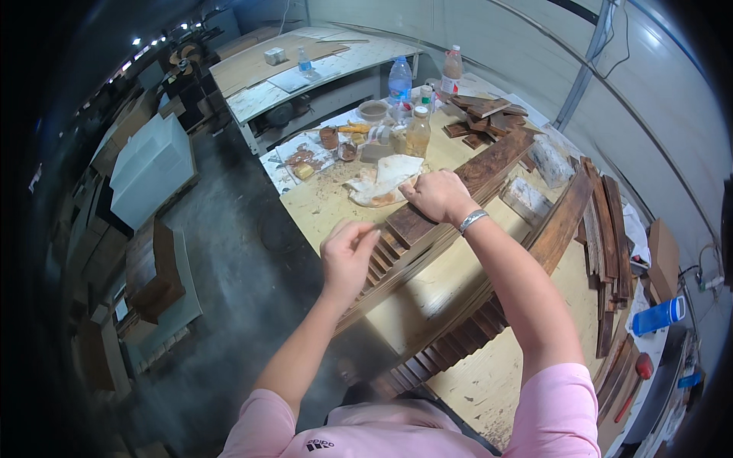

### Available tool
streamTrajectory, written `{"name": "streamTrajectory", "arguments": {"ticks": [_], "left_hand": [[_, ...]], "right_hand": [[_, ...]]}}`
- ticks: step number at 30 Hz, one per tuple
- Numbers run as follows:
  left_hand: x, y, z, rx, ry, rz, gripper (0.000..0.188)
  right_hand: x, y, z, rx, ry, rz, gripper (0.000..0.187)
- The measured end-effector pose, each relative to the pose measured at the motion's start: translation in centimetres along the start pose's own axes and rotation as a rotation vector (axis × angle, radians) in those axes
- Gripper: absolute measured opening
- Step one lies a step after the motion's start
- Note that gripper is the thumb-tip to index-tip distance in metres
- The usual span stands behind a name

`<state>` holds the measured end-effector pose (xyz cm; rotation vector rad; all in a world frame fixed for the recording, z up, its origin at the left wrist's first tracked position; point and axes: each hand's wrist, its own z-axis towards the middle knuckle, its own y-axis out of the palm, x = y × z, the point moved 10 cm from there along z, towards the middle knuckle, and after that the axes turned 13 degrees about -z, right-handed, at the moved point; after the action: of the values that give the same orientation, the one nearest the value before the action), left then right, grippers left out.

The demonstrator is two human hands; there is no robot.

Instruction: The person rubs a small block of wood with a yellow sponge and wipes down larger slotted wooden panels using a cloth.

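Observation:
My right hand (439, 195), with a metal bracelet at its wrist, is closed and rests on the top dark brown wooden plank (489, 164) of a long stack. Whatever its curled fingers hold, if anything, is hidden beneath them. My left hand (348, 256) is in a pinch beside the stack's near end, where the plank ends (382, 259) lie stepped like stairs. Anything between its thumb and fingers is too small to make out. A stained white cloth (385, 181) lies crumpled just left of my right hand. To the right runs a second stepped stack of planks (473, 327).
Bottles, including a large blue-tinted one (400, 80) and one of yellowish liquid (418, 133), stand at the back. Loose wood pieces (489, 114) are heaped behind the stack. At right lie more planks (603, 221), a blue bottle (658, 316) and a red-handled screwdriver (643, 366).

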<state>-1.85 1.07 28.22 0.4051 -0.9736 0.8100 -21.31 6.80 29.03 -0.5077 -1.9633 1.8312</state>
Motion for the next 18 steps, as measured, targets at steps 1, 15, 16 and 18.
{"name": "streamTrajectory", "arguments": {"ticks": [1, 15, 16, 18], "left_hand": [[0.2, 0.3, 0.5, 0.036, 0.029, 0.019, 0.007], [2.9, 1.8, -0.6, 0.134, 0.323, 0.269, 0.010], [2.9, 2.0, -0.6, 0.130, 0.314, 0.263, 0.010], [2.6, 2.4, -1.4, 0.112, 0.256, 0.205, 0.010]], "right_hand": [[-0.1, -0.1, 0.1, 0.009, -0.005, 0.007, 0.059], [0.3, 0.1, 0.4, 0.059, -0.040, 0.009, 0.051], [0.4, 0.1, 0.3, 0.064, -0.042, 0.002, 0.050], [0.3, 0.1, 0.2, 0.070, -0.048, -0.004, 0.050]]}}
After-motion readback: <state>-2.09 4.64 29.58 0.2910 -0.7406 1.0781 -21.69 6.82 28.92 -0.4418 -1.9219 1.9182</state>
